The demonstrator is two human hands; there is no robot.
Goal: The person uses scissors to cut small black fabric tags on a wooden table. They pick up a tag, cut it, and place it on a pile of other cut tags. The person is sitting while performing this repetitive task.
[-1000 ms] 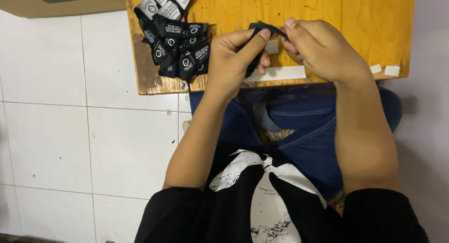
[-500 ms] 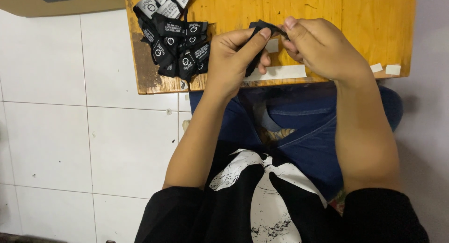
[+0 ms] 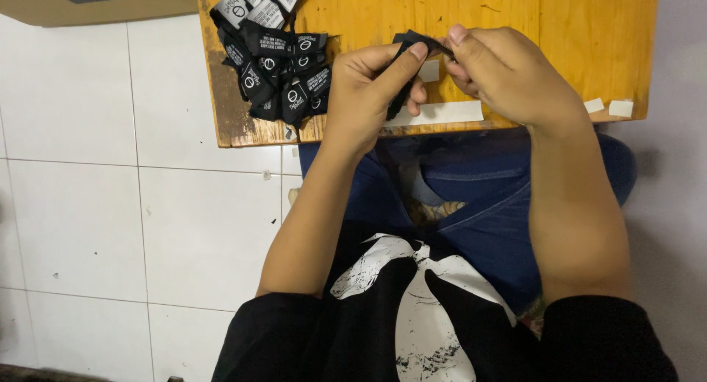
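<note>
Below, wooden board (image 3: 574,29) over white tiles (image 3: 110,227)

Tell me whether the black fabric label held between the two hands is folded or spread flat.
Folded: the small black fabric label bends into a peak between the left hand and right hand, pinched by both above the yellow wooden board.

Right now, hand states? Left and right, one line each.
Left hand: closed, pinching the black fabric label with thumb and fingers.
Right hand: closed, gripping the same label's other end over the wooden board.
</note>
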